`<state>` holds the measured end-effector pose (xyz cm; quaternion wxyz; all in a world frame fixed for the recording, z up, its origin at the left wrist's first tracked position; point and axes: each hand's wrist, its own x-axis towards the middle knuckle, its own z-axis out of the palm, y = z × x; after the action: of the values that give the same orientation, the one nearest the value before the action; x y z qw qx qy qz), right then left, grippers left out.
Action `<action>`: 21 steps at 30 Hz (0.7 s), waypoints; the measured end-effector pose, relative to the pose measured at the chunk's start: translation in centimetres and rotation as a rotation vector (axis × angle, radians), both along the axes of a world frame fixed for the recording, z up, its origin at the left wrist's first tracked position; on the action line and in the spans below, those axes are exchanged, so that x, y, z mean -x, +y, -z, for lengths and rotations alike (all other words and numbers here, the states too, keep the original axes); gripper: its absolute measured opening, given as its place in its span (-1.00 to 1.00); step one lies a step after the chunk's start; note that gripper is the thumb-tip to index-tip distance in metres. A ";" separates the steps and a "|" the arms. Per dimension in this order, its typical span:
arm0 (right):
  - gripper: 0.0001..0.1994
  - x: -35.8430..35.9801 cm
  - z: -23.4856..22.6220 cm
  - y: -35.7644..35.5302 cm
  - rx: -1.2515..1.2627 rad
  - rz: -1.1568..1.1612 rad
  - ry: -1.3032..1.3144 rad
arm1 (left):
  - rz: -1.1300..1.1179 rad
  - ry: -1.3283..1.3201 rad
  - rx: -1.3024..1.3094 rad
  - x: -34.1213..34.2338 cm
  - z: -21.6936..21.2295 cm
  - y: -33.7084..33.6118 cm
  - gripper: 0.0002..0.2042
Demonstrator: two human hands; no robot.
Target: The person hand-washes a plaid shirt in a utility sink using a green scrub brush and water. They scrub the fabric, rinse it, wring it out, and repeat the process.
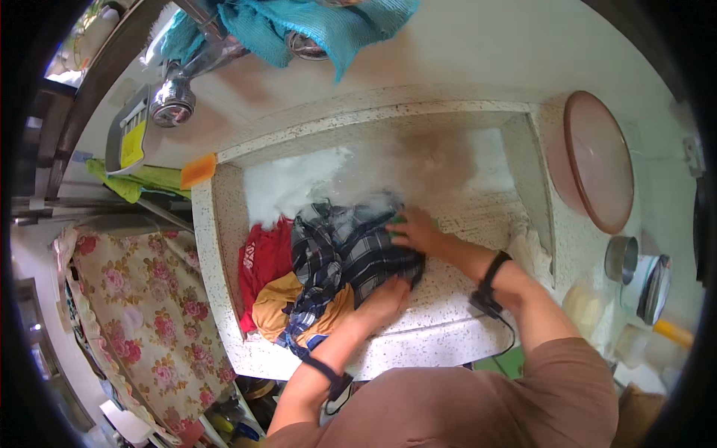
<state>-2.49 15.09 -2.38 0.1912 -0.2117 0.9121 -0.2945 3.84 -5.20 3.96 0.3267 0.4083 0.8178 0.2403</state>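
A dark plaid shirt (362,250) lies wet and bunched on the ribbed washboard slope of a speckled stone sink (448,321). My left hand (385,300) is closed on the shirt's near edge. Above it, my right hand (420,233) grips a small green thing (396,222), seen only in part around the fingers and blurred, against the shirt's right side. A red garment (265,257) and a mustard-yellow cloth (276,305) lie bunched to the left, touching the shirt. Foamy water (291,175) covers the sink's far part.
A whitish cloth (529,250) lies at the sink's right wall. Right of it stand a large pinkish basin (601,164) and a metal cup (621,257). The tap (173,104) and a teal cloth (321,30) hang at the back. An orange sponge (198,171) rests on the left corner.
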 end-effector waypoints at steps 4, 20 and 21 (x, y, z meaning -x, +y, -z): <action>-0.57 -6.1 -6.0 -2.9 0.190 -0.134 0.004 | -0.066 -0.170 -0.379 -3.6 -4.7 -5.9 -0.86; -0.67 -3.1 -1.0 -3.7 0.233 0.188 0.085 | -0.051 -0.027 -0.403 -3.6 -3.5 -8.4 -0.85; -0.61 -0.7 2.0 -2.6 -0.048 -0.100 0.422 | 0.005 0.055 -0.298 -4.1 -3.7 -8.2 -0.85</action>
<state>-1.79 12.44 -4.39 0.0154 -0.3088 0.9271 -0.2120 7.96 -13.44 7.70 0.2407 0.4605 0.7808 0.3469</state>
